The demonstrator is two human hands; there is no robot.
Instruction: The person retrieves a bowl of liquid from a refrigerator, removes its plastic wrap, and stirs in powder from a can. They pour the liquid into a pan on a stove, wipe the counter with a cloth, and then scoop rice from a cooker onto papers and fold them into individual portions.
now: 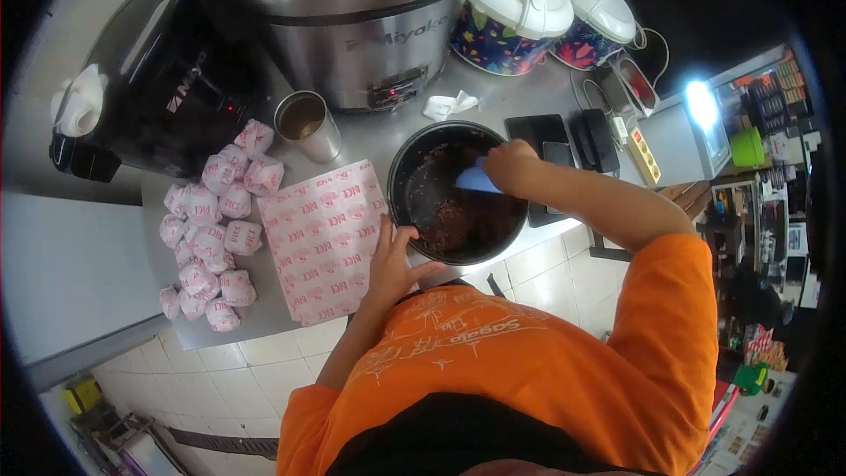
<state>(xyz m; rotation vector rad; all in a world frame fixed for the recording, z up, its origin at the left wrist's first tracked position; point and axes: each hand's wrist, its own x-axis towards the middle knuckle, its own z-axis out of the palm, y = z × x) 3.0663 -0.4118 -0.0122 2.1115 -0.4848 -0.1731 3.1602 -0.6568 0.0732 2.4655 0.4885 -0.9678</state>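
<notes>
A dark round cooking pot (398, 227) stands at the table's front edge, its inside coated with dark brown food residue and a clump of brownish grains (445, 219). My right hand (511, 166) is closed around a blue scoop or paddle (477, 179), whose flat part reaches into the pot. My left hand (392, 266) grips the pot's near left side, with fingers at the rim. Left of the pot lies a stack of printed white-and-red wrapping paper (322, 242), close to my left hand. Many wrapped round bundles (204, 204) in the same paper are heaped further left.
A steel cup (308, 128) with liquid stands behind the paper. Large cookers (361, 44) and two floral rice cookers (511, 22) line the back. A crumpled white tissue (450, 106) lies behind the pot. Right of it are dark flat devices (538, 130) and a yellow power strip (646, 157).
</notes>
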